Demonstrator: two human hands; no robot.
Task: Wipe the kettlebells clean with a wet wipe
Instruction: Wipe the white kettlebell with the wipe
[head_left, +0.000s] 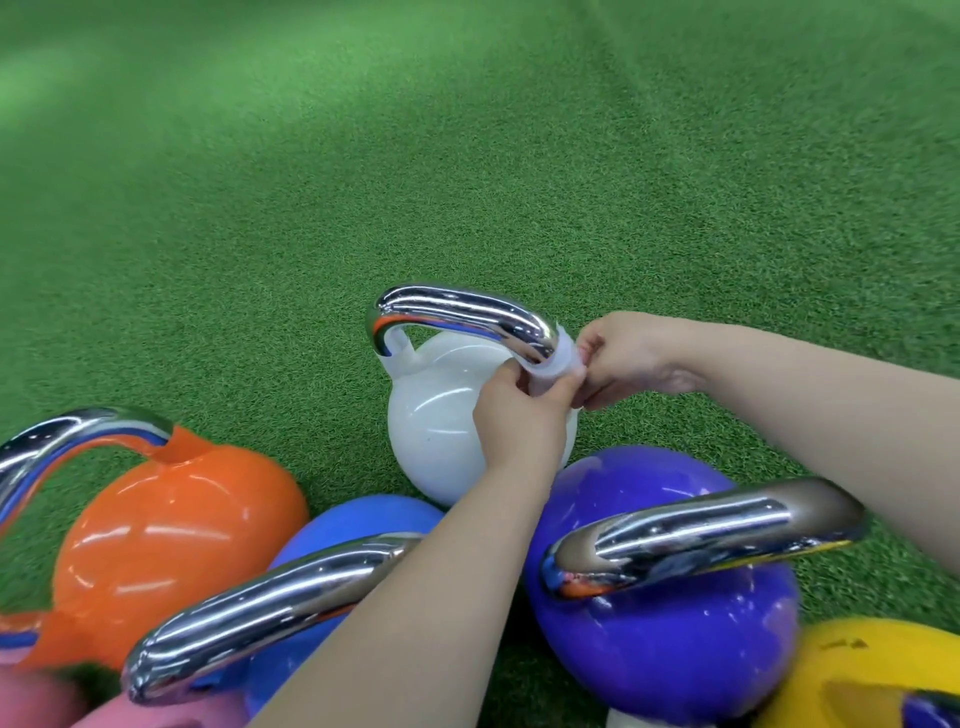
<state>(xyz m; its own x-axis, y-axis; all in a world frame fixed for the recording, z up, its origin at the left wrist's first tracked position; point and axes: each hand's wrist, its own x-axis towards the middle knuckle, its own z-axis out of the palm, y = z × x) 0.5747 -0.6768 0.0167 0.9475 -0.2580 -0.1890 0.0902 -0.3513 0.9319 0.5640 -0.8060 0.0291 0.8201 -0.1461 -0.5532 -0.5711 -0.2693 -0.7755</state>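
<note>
A white kettlebell (434, 421) with a chrome handle (462, 306) stands on green turf at the centre. A white wet wipe (556, 361) is wrapped round the right end of that handle. My left hand (519, 415) reaches up from below and pinches the wipe on its near side. Coming in from the right, my right hand (631, 361) pinches the wipe's other side. Both hands meet at the handle's right bend, and the wipe is partly hidden by my fingers.
Close to me stand an orange kettlebell (171, 540), a blue one (358, 519), a purple one (670, 639) and a yellow one (872, 675), each with chrome handles. A pink shape (36, 701) shows at the bottom left. Green turf (467, 156) stretches beyond.
</note>
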